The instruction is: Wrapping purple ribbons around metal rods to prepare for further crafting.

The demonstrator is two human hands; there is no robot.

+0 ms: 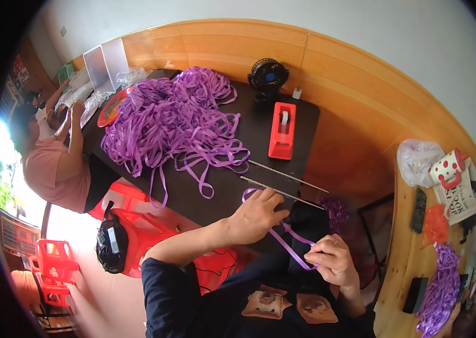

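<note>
Pinching purple ribbon [289, 248] in right hand [332, 260]; cannot tell grip of left hand [256, 217]. Could snag on rods [300, 199] overhanging counter's [255, 127] right edge if pulled carelessly.

A pale wall [373, 39] rises above orange-brown wood panelling [356, 76] behind a dark table [256, 132]. Daylight glares through an opening [2, 149] at left — whitening part of the pinkish floor [105, 301] near red plastic stools [55, 263].

Narrow, glossy purple ribbon [289, 249], doubled into a loop, aslant between left hand [255, 217] and right hand [332, 259].
</note>
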